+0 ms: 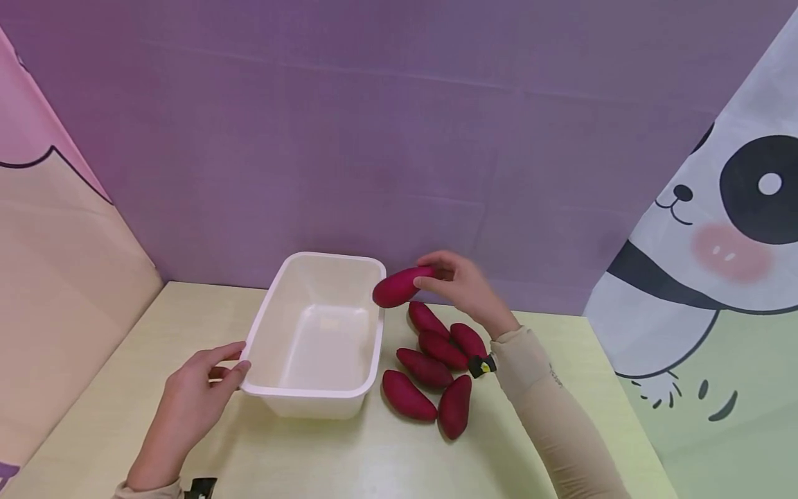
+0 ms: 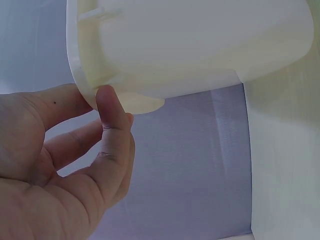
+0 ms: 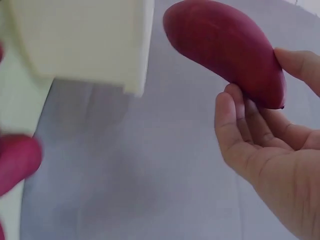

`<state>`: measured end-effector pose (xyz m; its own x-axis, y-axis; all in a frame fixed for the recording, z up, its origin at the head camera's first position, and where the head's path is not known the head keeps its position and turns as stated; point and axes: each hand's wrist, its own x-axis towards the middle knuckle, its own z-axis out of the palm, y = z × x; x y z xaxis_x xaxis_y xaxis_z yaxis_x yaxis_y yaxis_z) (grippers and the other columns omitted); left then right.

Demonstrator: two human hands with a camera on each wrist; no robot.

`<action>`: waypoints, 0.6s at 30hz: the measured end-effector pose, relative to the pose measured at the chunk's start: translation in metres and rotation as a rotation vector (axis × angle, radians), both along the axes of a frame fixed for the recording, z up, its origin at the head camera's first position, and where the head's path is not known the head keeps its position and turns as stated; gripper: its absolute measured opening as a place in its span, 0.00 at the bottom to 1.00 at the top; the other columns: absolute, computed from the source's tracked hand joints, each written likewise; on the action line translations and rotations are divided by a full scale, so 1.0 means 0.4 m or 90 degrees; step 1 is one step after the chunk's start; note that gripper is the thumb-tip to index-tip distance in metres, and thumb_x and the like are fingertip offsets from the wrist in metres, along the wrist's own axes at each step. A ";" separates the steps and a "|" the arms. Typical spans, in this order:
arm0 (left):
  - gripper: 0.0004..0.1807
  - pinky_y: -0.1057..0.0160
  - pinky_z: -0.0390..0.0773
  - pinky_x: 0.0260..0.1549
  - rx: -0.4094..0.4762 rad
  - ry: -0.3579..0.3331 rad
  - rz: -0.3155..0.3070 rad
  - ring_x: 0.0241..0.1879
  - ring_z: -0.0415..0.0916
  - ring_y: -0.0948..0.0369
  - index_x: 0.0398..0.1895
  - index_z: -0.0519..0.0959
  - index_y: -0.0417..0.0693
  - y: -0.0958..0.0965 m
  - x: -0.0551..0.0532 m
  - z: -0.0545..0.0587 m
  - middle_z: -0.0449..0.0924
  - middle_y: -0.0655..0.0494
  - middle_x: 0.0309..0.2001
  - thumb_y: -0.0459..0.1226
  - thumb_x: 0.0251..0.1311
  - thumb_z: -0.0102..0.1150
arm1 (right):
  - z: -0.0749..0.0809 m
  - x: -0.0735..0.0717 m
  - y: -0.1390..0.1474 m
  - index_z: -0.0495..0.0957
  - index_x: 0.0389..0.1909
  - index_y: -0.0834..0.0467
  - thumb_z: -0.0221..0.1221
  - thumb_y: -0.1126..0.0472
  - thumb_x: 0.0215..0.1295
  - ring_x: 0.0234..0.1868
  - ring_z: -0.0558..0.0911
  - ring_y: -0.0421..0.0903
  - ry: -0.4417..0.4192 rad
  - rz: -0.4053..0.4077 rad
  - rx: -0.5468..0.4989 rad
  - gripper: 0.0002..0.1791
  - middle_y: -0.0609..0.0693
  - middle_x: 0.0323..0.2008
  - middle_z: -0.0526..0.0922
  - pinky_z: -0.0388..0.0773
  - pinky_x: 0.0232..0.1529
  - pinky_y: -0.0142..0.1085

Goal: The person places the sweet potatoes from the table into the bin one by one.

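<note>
A white plastic basin point(image 1: 327, 339) stands on the table, its inside bare. My left hand point(image 1: 196, 398) pinches the basin's rim at the near left corner; in the left wrist view the thumb and fingers point(image 2: 112, 110) meet on that rim. My right hand point(image 1: 461, 284) holds a red-purple sweet potato point(image 1: 399, 286) by one end, raised beside the basin's right rim. The right wrist view shows the sweet potato point(image 3: 225, 47) between thumb and fingertips, its free end toward the basin point(image 3: 85, 40). Below the right hand, several more sweet potatoes point(image 1: 425, 367) lie in a loose group.
The pale wooden table point(image 1: 312, 457) meets a purple cloth wall point(image 1: 399, 138) at its back edge. A panda-printed panel point(image 1: 698, 277) stands at the right, and a pink and beige panel point(image 1: 68, 277) at the left. The sweet potato group lies close to the basin's right side.
</note>
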<state>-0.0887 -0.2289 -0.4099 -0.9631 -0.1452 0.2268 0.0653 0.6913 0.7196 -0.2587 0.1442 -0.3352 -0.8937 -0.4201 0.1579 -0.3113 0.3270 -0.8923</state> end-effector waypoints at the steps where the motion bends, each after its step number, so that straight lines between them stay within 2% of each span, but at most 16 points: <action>1: 0.19 0.66 0.79 0.32 0.001 -0.002 0.000 0.41 0.82 0.51 0.59 0.80 0.38 0.000 0.000 0.000 0.77 0.38 0.54 0.38 0.69 0.60 | 0.009 -0.005 -0.022 0.81 0.52 0.57 0.69 0.57 0.63 0.46 0.82 0.53 0.004 0.009 0.007 0.18 0.51 0.45 0.84 0.79 0.49 0.42; 5: 0.19 0.67 0.79 0.33 0.004 0.000 0.002 0.41 0.82 0.51 0.59 0.80 0.39 0.001 0.001 0.001 0.77 0.39 0.54 0.38 0.69 0.60 | 0.040 -0.017 -0.115 0.82 0.50 0.59 0.68 0.57 0.63 0.44 0.82 0.51 0.015 0.030 0.047 0.17 0.51 0.42 0.84 0.80 0.47 0.40; 8: 0.19 0.68 0.79 0.33 0.005 0.008 0.003 0.40 0.82 0.51 0.59 0.80 0.39 0.003 0.003 0.002 0.78 0.39 0.53 0.38 0.68 0.61 | 0.047 -0.024 -0.183 0.83 0.50 0.60 0.68 0.56 0.62 0.43 0.82 0.49 0.013 0.022 0.090 0.17 0.50 0.41 0.84 0.81 0.44 0.38; 14: 0.19 0.68 0.79 0.32 0.005 0.003 0.002 0.41 0.82 0.51 0.59 0.80 0.39 0.004 0.008 0.004 0.78 0.39 0.53 0.39 0.69 0.61 | 0.029 -0.041 -0.300 0.83 0.48 0.61 0.69 0.54 0.60 0.39 0.83 0.46 -0.014 0.004 0.154 0.19 0.48 0.38 0.84 0.81 0.37 0.33; 18: 0.20 0.67 0.79 0.32 0.009 -0.003 0.002 0.41 0.82 0.50 0.59 0.79 0.38 0.003 0.013 0.004 0.77 0.38 0.54 0.39 0.69 0.61 | 0.008 -0.045 -0.363 0.85 0.42 0.60 0.69 0.54 0.60 0.32 0.82 0.45 -0.026 0.020 0.188 0.15 0.47 0.31 0.84 0.79 0.33 0.32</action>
